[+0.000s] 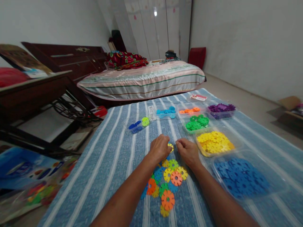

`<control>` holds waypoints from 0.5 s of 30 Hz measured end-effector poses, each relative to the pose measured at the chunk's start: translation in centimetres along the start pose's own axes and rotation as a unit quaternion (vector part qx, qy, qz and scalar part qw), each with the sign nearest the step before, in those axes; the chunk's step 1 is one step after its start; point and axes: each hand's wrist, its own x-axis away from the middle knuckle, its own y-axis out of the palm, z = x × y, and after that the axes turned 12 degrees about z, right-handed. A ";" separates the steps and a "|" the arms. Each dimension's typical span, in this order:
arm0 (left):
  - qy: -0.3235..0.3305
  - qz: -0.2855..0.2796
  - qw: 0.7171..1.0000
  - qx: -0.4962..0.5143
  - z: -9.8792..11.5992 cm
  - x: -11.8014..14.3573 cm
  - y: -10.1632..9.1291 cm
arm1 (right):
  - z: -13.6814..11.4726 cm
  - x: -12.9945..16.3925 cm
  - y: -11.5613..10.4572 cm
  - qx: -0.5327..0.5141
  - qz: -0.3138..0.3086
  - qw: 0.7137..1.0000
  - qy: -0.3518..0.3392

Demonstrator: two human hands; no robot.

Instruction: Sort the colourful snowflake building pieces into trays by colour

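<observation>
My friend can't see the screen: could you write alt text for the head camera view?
A person's left hand and right hand are close together at the far end of a loose pile of colourful notched discs on a striped cloth. Clear plastic tubs beyond and to the right hold more pieces, mostly grouped by colour; a bed stands behind.

The bare left hand (161,146) is curling against a yellow, round, notched plastic disc (170,147); its grip is hidden. The bare right hand (188,152) is facing it, just apart. Multicoloured, notched plastic discs (176,178) are overlapping on a blue, white-striped cloth (113,151). Clear, rectangular plastic boxes (276,178) are holding blue (240,178), yellow (215,142), green (197,123) and purple plastic pieces (222,108).
</observation>
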 end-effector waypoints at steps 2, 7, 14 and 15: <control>0.004 -0.015 1.000 -0.016 -0.2 0.6 0.5 | 0.0 0.0 0.0 -0.001 0.000 1.000 0.003; -0.003 -0.006 1.000 0.004 -0.1 0.8 0.8 | -0.1 0.1 0.0 0.000 0.005 1.000 0.005; -0.094 0.015 0.981 0.168 -1.9 0.6 0.4 | -0.5 0.0 -0.2 0.002 0.002 1.000 0.006; -0.106 0.025 0.973 0.203 -2.1 0.5 0.1 | -0.6 0.0 -0.2 0.003 0.002 1.000 0.004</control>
